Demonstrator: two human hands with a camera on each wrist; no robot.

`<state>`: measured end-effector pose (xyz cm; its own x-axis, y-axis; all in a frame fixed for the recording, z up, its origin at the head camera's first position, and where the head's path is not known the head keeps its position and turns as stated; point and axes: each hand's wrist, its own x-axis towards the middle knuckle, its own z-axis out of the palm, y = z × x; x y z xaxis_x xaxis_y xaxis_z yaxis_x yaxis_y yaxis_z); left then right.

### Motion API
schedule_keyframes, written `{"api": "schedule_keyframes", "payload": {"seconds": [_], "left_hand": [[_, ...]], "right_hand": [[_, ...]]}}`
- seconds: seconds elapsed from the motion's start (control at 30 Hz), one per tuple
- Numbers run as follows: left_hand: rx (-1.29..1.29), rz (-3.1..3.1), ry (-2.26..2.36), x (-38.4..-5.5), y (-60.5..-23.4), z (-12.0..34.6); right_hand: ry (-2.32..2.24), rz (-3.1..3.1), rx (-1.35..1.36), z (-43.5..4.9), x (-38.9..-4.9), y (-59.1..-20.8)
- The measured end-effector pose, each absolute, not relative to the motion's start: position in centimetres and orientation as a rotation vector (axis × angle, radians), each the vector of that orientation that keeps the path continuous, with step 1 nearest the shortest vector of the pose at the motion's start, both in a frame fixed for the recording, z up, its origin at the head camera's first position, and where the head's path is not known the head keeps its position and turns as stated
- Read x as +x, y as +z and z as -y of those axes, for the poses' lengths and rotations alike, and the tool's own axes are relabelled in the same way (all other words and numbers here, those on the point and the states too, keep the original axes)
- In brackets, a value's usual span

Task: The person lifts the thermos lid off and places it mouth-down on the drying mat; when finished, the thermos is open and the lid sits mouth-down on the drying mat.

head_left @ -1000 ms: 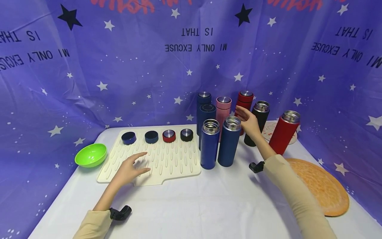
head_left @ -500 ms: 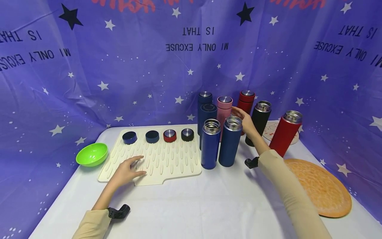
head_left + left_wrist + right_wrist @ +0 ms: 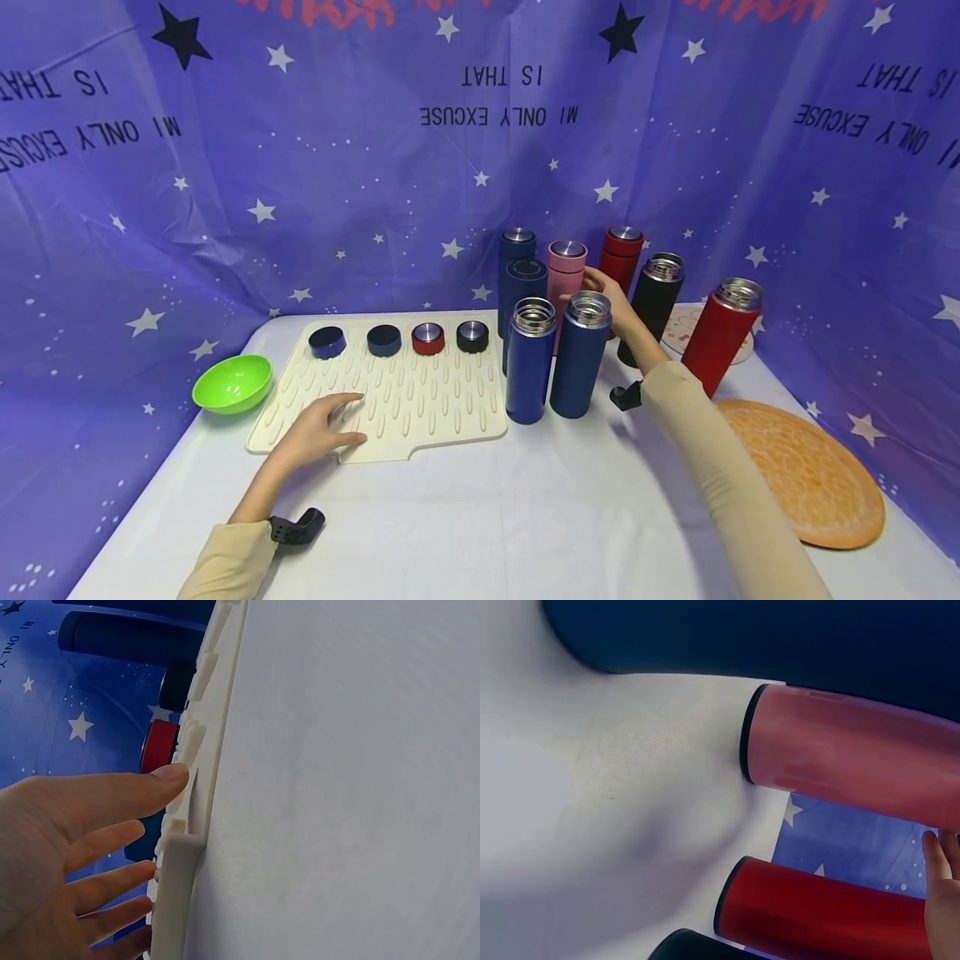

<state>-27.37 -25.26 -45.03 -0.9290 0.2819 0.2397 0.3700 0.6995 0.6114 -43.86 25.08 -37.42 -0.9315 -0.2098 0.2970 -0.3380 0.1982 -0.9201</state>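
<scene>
My right hand (image 3: 611, 300) is at the upper part of a pink thermos bottle (image 3: 566, 263), fingers at its right side and thumb across its front. In the right wrist view only fingertips (image 3: 937, 855) show, against the pink wall. A blue open-topped bottle (image 3: 579, 367) partly hides the pink one. Over the front of a cream ribbed tray (image 3: 442, 425) my left hand (image 3: 311, 429) holds nothing, thumb and fingers spread apart. On the tray stand a row of lids: dark blue (image 3: 327, 342), navy (image 3: 384, 340), red (image 3: 427, 338) and black (image 3: 472, 336).
Another blue open bottle (image 3: 528, 367) and capped navy bottles (image 3: 525, 279) stand left of the pink one. To the right are a capped red bottle (image 3: 622, 250), an open black one (image 3: 655, 300) and an open red one (image 3: 720, 337). A green bowl (image 3: 232, 385) and an orange round mat (image 3: 802, 475) flank them.
My right hand has moved left from beside the capped red bottle to the pink one, and its thumb now shows in front. The left hand has shifted slightly left and down.
</scene>
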Motion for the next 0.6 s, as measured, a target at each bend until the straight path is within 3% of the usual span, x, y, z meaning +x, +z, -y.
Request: {"api": "schedule_keyframes", "payload": {"seconds": [0.6], "left_hand": [[-0.572,2.764,-1.027,-27.4,-45.3,25.3]], "right_hand": [[1.867,2.265,0.491,-24.4,-42.2,-36.2]]}}
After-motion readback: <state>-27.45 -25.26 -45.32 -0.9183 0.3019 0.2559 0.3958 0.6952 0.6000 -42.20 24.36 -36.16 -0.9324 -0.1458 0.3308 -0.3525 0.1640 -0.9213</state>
